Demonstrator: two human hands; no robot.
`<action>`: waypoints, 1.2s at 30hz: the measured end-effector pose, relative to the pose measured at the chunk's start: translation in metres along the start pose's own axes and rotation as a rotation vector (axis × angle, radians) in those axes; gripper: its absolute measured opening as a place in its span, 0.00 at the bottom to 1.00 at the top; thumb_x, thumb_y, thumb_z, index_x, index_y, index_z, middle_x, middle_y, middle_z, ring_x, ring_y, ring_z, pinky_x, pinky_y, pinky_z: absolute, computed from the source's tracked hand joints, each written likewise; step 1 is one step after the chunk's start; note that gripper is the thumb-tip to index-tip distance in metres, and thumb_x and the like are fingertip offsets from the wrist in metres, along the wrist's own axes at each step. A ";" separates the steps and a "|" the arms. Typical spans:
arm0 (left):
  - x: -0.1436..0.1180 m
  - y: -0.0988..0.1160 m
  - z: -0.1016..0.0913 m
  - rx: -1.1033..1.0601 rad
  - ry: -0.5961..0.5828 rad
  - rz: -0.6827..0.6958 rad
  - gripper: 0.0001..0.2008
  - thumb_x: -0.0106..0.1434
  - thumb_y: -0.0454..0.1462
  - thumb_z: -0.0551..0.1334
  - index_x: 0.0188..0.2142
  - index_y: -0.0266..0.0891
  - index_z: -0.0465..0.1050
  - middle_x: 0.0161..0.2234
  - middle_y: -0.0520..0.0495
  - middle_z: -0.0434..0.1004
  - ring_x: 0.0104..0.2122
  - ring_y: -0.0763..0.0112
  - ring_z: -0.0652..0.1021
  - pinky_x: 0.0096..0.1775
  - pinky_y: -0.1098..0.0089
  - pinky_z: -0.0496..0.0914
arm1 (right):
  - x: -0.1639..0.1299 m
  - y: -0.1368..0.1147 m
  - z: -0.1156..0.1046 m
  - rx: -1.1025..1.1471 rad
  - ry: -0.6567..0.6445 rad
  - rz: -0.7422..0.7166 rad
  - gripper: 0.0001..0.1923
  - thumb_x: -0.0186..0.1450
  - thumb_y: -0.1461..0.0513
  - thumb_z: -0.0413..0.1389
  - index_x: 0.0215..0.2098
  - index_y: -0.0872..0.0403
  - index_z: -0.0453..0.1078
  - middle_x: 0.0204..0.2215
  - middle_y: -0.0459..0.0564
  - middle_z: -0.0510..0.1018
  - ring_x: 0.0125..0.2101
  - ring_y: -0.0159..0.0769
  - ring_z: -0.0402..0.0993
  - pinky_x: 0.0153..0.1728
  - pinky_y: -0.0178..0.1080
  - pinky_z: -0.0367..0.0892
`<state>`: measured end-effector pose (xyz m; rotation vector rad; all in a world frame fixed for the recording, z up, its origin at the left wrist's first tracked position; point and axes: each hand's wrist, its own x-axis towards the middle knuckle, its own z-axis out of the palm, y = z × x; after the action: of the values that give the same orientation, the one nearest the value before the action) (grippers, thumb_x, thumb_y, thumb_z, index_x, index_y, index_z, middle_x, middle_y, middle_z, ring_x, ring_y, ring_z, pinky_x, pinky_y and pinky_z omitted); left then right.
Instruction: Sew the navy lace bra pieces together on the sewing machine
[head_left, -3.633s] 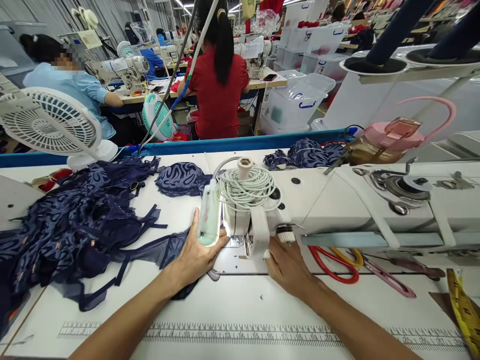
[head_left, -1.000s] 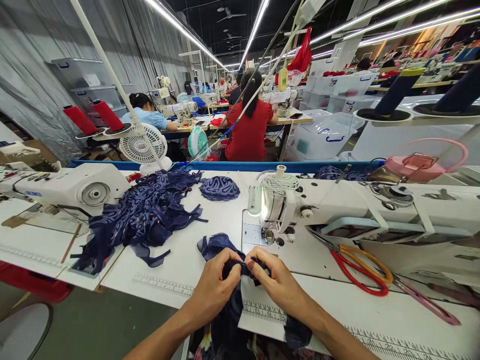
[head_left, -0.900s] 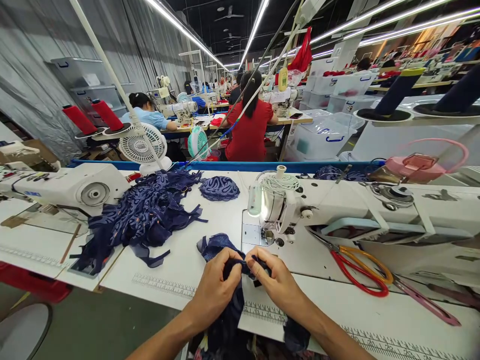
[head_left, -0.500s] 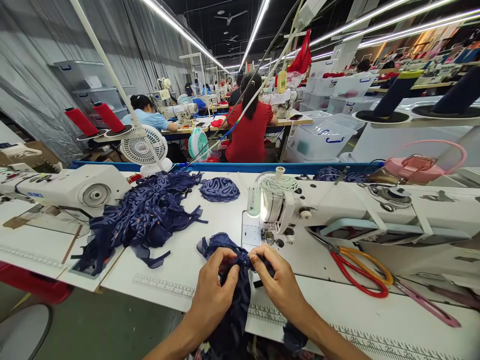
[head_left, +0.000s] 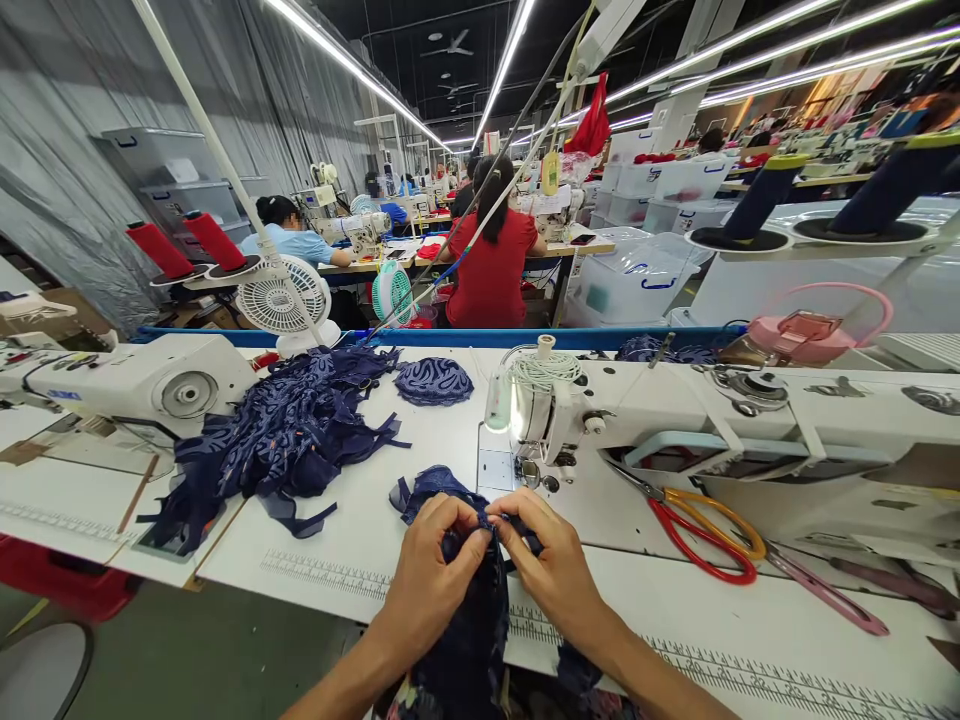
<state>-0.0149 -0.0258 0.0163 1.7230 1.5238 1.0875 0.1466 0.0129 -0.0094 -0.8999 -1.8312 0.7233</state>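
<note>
Since I left the machine (head_left: pixel 660 400) seemingly idle, my left hand (head_left: pixel 433 560) and right hand (head_left: pixel 550 560) pinch the garment (head_left: pixel 478 620) between them

Left fingers (head_left: pixel 453 512) and right fingers (head_left: pixel 528 512) pinch navy fabric (head_left: pixel 486 598); scissors (head_left: pixel 660 508) lie at right.

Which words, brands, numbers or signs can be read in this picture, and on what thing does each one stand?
"JUKI": blue letters on the left sewing machine; slightly blurred, so this is the likely reading.
Ruler printed along the table: it carries numbers, but too small and blurred to quote surely.
Small box label in the background: too small to read.
</note>
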 end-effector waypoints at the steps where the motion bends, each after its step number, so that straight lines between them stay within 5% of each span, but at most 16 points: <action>1: 0.001 0.001 0.000 0.003 0.027 0.028 0.07 0.66 0.37 0.57 0.31 0.40 0.66 0.34 0.50 0.70 0.37 0.68 0.72 0.40 0.69 0.66 | 0.000 0.000 -0.001 0.016 -0.013 -0.013 0.07 0.70 0.63 0.49 0.38 0.50 0.69 0.33 0.47 0.74 0.35 0.35 0.70 0.36 0.37 0.66; 4: 0.002 0.002 -0.001 -0.056 0.063 0.071 0.08 0.65 0.35 0.57 0.29 0.40 0.63 0.39 0.48 0.72 0.42 0.67 0.73 0.44 0.68 0.67 | -0.001 -0.002 -0.003 0.089 -0.095 0.004 0.09 0.70 0.63 0.48 0.40 0.50 0.71 0.35 0.49 0.75 0.38 0.36 0.72 0.38 0.39 0.67; 8: 0.006 0.000 -0.005 -0.184 0.047 -0.027 0.03 0.64 0.36 0.60 0.33 0.40 0.68 0.33 0.50 0.75 0.36 0.69 0.76 0.41 0.70 0.69 | -0.002 -0.002 -0.007 0.258 -0.126 0.254 0.09 0.66 0.58 0.55 0.43 0.51 0.72 0.35 0.48 0.77 0.37 0.36 0.73 0.37 0.38 0.69; 11: 0.009 -0.002 -0.009 -0.269 0.014 -0.101 0.07 0.61 0.37 0.63 0.40 0.40 0.73 0.34 0.50 0.77 0.36 0.68 0.77 0.40 0.70 0.69 | 0.000 0.001 -0.009 0.403 -0.132 0.422 0.10 0.62 0.54 0.60 0.35 0.53 0.72 0.28 0.44 0.74 0.30 0.32 0.70 0.32 0.35 0.67; 14: 0.011 -0.002 -0.011 -0.241 -0.037 -0.101 0.05 0.62 0.37 0.62 0.35 0.40 0.77 0.33 0.50 0.78 0.35 0.68 0.77 0.38 0.71 0.69 | 0.002 0.003 -0.010 0.451 -0.127 0.489 0.13 0.61 0.53 0.61 0.30 0.54 0.71 0.23 0.41 0.69 0.26 0.29 0.64 0.28 0.33 0.62; 19: 0.007 0.003 -0.008 -0.068 -0.061 0.066 0.06 0.64 0.34 0.61 0.35 0.42 0.77 0.33 0.51 0.78 0.35 0.69 0.76 0.38 0.71 0.67 | 0.002 0.001 -0.009 0.299 -0.056 0.375 0.07 0.60 0.58 0.59 0.29 0.53 0.72 0.23 0.42 0.70 0.25 0.30 0.64 0.27 0.34 0.62; 29: 0.009 0.000 -0.004 0.009 0.045 0.189 0.06 0.63 0.31 0.64 0.36 0.42 0.79 0.31 0.51 0.80 0.32 0.71 0.78 0.35 0.73 0.69 | 0.000 -0.003 -0.014 0.181 -0.080 0.153 0.06 0.62 0.65 0.56 0.32 0.51 0.76 0.25 0.45 0.74 0.28 0.33 0.71 0.30 0.34 0.66; 36: 0.009 0.002 -0.006 0.055 0.003 0.210 0.05 0.64 0.33 0.63 0.37 0.42 0.79 0.33 0.50 0.80 0.33 0.69 0.78 0.36 0.71 0.70 | 0.000 -0.003 -0.020 0.103 -0.096 -0.005 0.07 0.66 0.65 0.54 0.35 0.52 0.74 0.26 0.47 0.73 0.28 0.33 0.69 0.29 0.36 0.65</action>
<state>-0.0187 -0.0180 0.0230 1.9545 1.4107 1.1605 0.1638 0.0133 0.0003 -0.8055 -1.8616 0.8623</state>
